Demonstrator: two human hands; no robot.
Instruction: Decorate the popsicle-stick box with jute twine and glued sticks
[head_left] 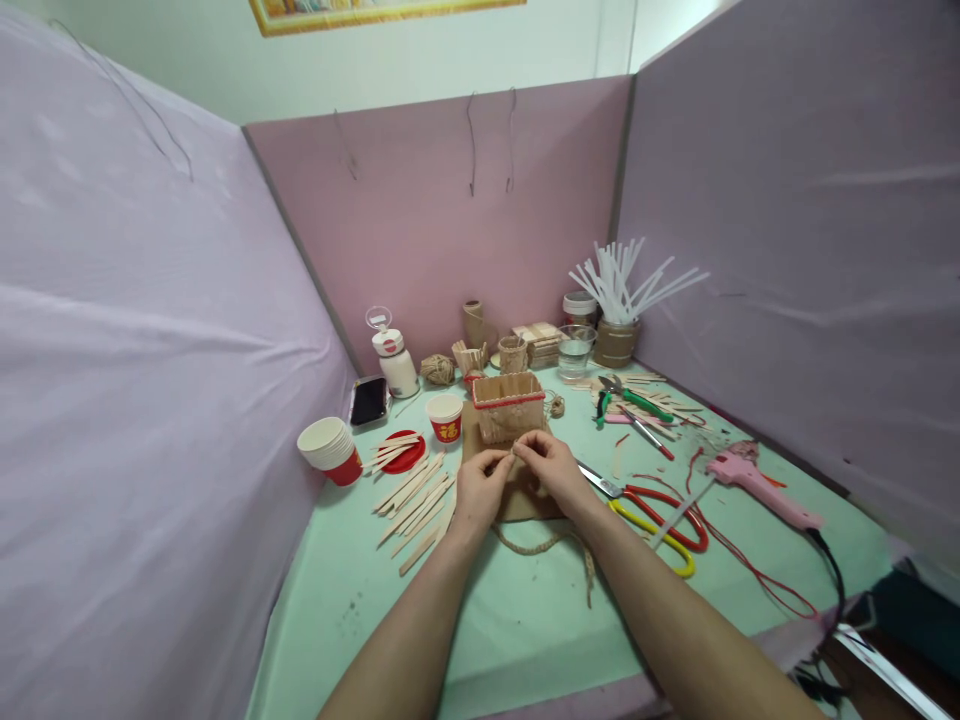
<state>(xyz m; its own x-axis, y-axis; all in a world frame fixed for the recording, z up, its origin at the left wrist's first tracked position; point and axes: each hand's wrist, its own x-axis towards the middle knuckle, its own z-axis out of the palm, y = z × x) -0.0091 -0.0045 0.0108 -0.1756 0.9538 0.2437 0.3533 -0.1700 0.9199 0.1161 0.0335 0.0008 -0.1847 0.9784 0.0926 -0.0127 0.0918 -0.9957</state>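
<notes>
My left hand [482,486] and my right hand [553,466] meet over a brown cardboard piece [517,506]. The fingertips of both are pinched together, and whatever small thing lies between them is mostly hidden. Just beyond them stands a small rectangular basket [510,414] with tan sides and a red-trimmed rim. A braided jute cord [536,549] comes out from below my left hand and curves across the table towards my right forearm; its other end is out of sight. Scissors [646,507] with red and yellow handles lie beside my right hand.
Loose wooden sticks [420,508], a paper cup [445,418] and stacked cups [331,449] are on the left. A pink glue gun [765,486], green-handled pliers [637,398] and red cord lie right. A phone, bottle, twine ball, water bowl [575,353] and white sticks stand behind.
</notes>
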